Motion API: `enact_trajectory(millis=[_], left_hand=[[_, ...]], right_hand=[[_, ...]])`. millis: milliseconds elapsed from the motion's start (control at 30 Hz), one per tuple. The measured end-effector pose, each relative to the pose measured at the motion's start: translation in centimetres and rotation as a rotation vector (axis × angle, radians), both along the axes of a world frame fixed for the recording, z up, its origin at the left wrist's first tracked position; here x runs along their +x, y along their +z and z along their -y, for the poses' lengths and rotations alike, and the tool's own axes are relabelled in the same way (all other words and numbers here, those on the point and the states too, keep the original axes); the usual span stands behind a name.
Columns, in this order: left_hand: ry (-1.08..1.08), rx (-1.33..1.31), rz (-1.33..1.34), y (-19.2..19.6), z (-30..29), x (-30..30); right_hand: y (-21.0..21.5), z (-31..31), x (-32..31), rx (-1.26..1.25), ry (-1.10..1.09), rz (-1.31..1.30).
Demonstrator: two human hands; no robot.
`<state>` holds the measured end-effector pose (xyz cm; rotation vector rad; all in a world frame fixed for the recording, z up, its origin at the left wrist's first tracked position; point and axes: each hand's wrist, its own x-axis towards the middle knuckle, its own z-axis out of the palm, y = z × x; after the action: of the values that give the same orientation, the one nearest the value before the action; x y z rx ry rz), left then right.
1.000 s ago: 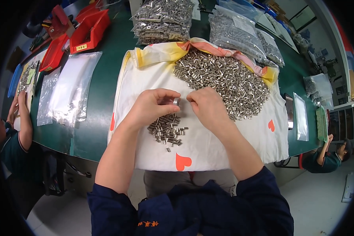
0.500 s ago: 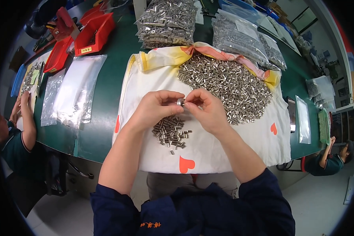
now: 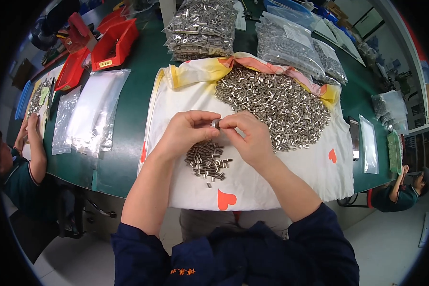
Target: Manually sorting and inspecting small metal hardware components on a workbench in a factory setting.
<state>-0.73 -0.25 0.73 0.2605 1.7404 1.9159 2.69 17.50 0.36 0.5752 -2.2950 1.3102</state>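
Note:
Between the thumb and fingers of my left hand (image 3: 182, 132) is a small shiny metal ring (image 3: 215, 123), held above the cloth. My right hand (image 3: 250, 138) meets it from the right, thumb and fingertips closed in a pinch; whatever lies between them is hidden. Below my left hand is a small pile of short metal cylinders (image 3: 206, 159), a few of them scattered at its near edge. A much larger heap of the same silvery cylinders (image 3: 286, 107) spreads beyond and to the right of my right hand. Both piles rest on a white cloth (image 3: 267, 190) with red hearts.
Bulging clear bags of metal parts (image 3: 200, 28) (image 3: 291, 43) stand at the back of the green table (image 3: 133, 114). Flat plastic bags (image 3: 93, 112) and red bins (image 3: 113, 45) are on the left. A phone (image 3: 354, 138) lies on the right. Other people sit at both sides.
Both hands have shifted very slightly left with the ring. My right fingers have changed their pose against it, the back of the hand now turned more upward.

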Motion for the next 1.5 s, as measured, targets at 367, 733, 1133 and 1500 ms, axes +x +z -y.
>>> enact_trajectory(millis=[367, 733, 1133, 1500], left_hand=[[-0.069, -0.063, -0.037, 0.0, 0.0, -0.1], [-0.125, -0.153, -0.071, 0.5, 1.0, 0.0], [0.453, 0.240, -0.278, 2.4, 5.1, -2.1], [0.419, 0.064, -0.238, -0.9, 6.5, 6.7]], right_hand=[[0.3, -1.5, -1.0, 0.076, -0.054, 0.231], [1.0, -2.0, -1.6, 0.183, 0.045, 0.453], [-2.5, 4.7, 3.6, 0.535, 0.192, -0.018], [-1.3, 1.0, 5.1, 0.348, 0.112, -0.122]])
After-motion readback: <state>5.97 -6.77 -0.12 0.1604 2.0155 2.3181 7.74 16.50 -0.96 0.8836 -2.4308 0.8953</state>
